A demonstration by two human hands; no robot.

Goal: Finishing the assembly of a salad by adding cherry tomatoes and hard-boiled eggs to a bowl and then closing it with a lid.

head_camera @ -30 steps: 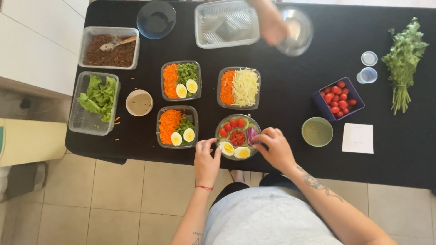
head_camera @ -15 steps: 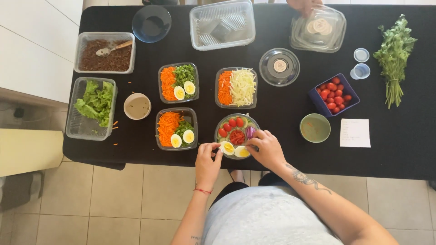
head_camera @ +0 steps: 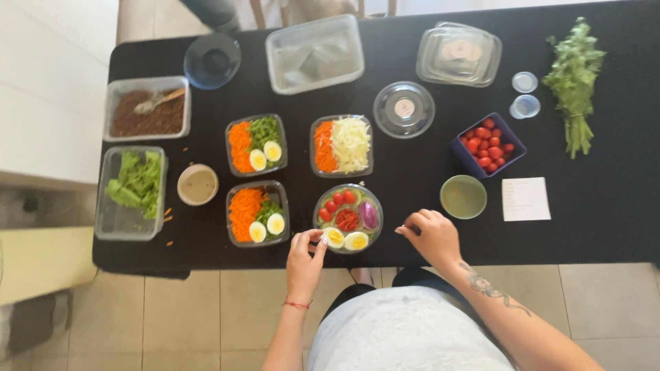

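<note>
The left hand point(head_camera: 304, 260) rests at the near edge of the black surface point(head_camera: 412, 185), and its fingers point(head_camera: 311, 240) are pinched at the rim of the round salad bowl point(head_camera: 348, 218), beside a boiled egg half point(head_camera: 334, 238); I cannot tell if they hold the rim or the egg. It seems that this hand keeps the bowl steady. The right hand point(head_camera: 432, 235) lies just beside the bowl on the other side, apart from it, with the fingers curled loosely; whether something small is between them is not visible. The bowl stands directly in front of the person, with tomatoes, red onion and two egg halves inside.

Behind it stand three rectangular containers with grated carrot; two of them point(head_camera: 256, 145) point(head_camera: 257, 213) also hold greens and egg, and the third point(head_camera: 342, 145) holds pale shreds. A small green bowl point(head_camera: 463, 197) and a box of cherry tomatoes point(head_camera: 487, 145) are near the right hand, probably for easy reach. The content of the foggy lidded container point(head_camera: 315, 53) at the far side is hard to make out, and the person standing there is cut off by the frame.
</note>
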